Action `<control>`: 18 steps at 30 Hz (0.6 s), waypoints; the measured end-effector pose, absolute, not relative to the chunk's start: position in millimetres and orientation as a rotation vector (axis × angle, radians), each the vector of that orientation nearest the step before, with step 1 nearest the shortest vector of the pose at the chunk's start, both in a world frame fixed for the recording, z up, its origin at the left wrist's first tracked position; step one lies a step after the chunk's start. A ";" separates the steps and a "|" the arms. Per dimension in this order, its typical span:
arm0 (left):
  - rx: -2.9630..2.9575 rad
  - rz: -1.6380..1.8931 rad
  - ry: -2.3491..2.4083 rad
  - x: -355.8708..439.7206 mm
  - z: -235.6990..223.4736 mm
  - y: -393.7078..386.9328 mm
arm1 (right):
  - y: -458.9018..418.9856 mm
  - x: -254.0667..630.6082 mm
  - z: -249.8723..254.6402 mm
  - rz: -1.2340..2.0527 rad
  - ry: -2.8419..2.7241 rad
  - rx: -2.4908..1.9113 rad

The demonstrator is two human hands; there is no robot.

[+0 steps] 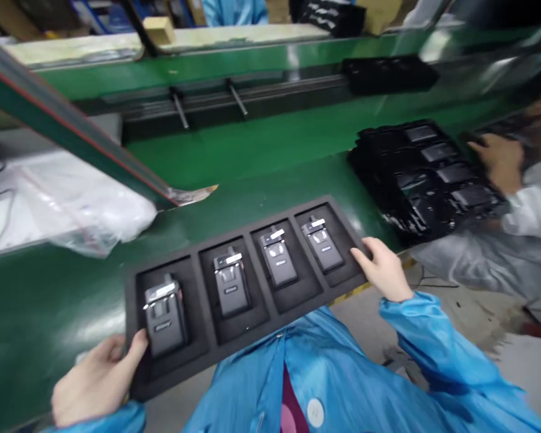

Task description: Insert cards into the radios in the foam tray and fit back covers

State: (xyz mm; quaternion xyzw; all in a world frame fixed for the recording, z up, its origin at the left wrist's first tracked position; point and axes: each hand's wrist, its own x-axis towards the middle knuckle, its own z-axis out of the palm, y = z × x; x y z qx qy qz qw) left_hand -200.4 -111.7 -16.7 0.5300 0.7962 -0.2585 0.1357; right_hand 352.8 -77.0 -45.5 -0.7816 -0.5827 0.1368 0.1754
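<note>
A long black foam tray (pixel 232 355) spans the space in front of my body, over the near edge of the green bench. My left hand (pixel 97 379) grips its left end, thumb on top of the rim. At the other end, my right hand (pixel 385 267) closes on the right rim, with the fingers partly hidden beneath. Each compartment contains a black handheld device with a short stub on top, like a two-way radio: a leftmost radio (pixel 166 322), a second radio (pixel 232 285), a third radio (pixel 278 258) and a rightmost radio (pixel 324 246).
A stack of black trays with devices (pixel 415 168) stands to the right, beside a co-worker's hand (pixel 500 156). Clear plastic bags (pixel 90 204) lie at left, near a slanted metal post (pixel 85 132). Beyond the green bench (pixel 234 144) sits a black tray (pixel 390 73).
</note>
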 end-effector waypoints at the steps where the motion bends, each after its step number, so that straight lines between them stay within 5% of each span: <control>1: 1.517 -0.576 2.409 -198.2 -14.8 -110.5 | -75.6 356.1 -43.3 0.387 -1.657 -2.208; 4: 1.526 -0.262 2.534 -188.3 0.1 -102.2 | -72.0 364.0 -30.2 0.419 -1.656 -2.229; 12: 1.677 -0.222 2.533 -162.9 85.3 -34.1 | -16.5 387.3 49.9 0.248 -1.532 -2.460; 18: 1.839 0.293 2.462 -123.6 80.9 86.4 | 104.6 401.5 68.2 0.005 -1.502 -2.432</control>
